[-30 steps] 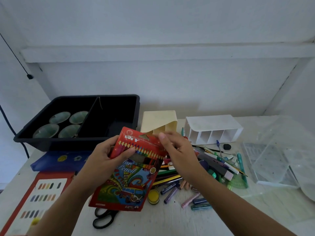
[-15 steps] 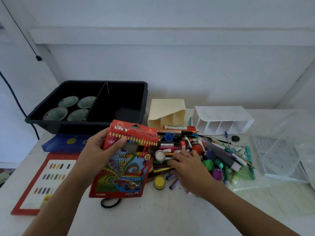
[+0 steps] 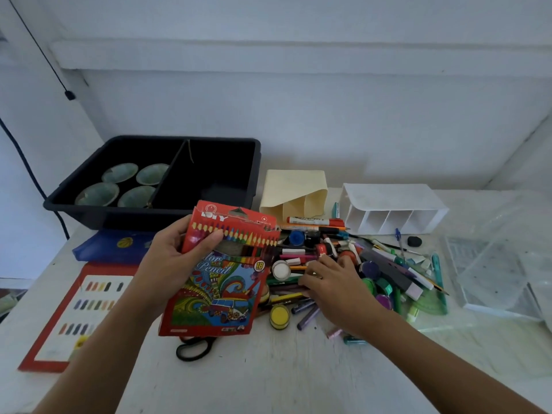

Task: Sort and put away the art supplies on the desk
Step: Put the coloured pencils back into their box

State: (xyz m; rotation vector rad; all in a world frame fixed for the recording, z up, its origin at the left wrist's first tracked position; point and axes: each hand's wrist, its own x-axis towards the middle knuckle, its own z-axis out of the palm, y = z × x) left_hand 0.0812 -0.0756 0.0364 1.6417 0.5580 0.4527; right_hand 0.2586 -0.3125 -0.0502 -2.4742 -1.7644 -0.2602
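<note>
The white counter [image 3: 268, 380] carries nearly all the supplies unsorted, so I judge the task to be close to its beginning. At the back left stands a black tray [image 3: 125, 218] with two compartments: the left one holds four greenish bowls [image 3: 119, 173], and in the dark right one I see no supplies. A clear plastic box [image 3: 493, 264] lies at the right. Behind the middle, a white organizer [image 3: 391, 195] lies on its side and I see nothing in its slots. What is left is the big pile [image 3: 343, 255] in front of the organizer: markers, coloured pencils, crayons and small round paint pots, all mixed and lying across each other. The pencil box [image 3: 221, 282] is red cardboard with a printed row of pencils on top and a colourful van picture below. It is held tilted above the counter, just left of the pile. The left hand [image 3: 167, 264] grips its upper left corner, with the thumb on the front and the other fingers hidden behind. The right hand [image 3: 337, 288] rests palm down on the pile. Its fingers [image 3: 316, 268] bend in among the pencils, and I cannot tell whether they are closed on one. A yellow paint pot [image 3: 279, 316] sits just beside the lower corner of the box, and black scissors [image 3: 194, 348] show partly under it.
</note>
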